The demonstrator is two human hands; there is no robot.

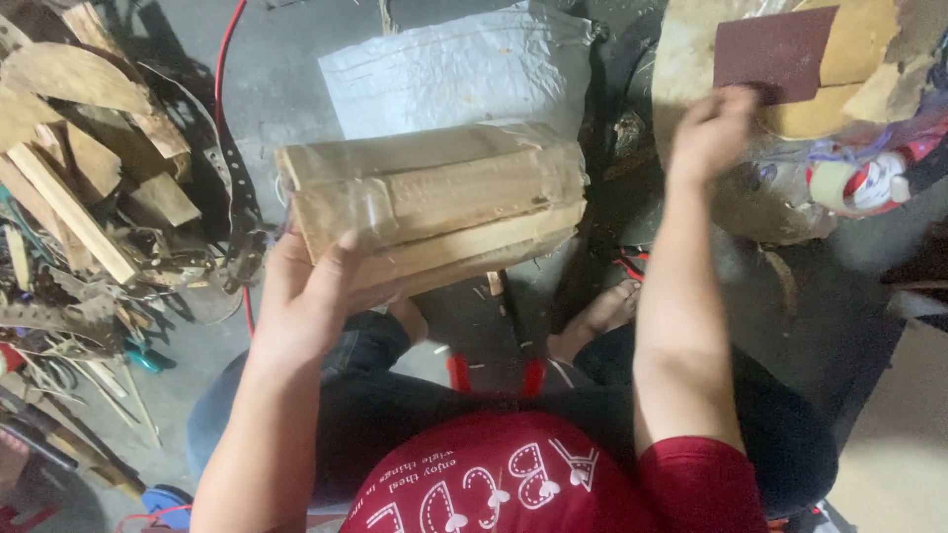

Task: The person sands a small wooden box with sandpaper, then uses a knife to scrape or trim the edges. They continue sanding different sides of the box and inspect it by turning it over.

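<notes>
My left hand [311, 296] grips the near end of a bundle of pale wooden blocks [434, 202] wrapped in clear film, held level in front of me. My right hand [713, 128] reaches far forward to the right, its fingers touching the lower edge of a dark maroon sheet of sandpaper [775, 51] that lies on a heap of brown paper and plastic. Whether the fingers have closed on the sheet I cannot tell.
A pile of wood offcuts and slats [79, 168] fills the left side. A white plastic sack [444, 69] lies on the concrete floor behind the bundle. A roll of tape [839, 186] sits at the right. My bare feet [602, 316] rest below.
</notes>
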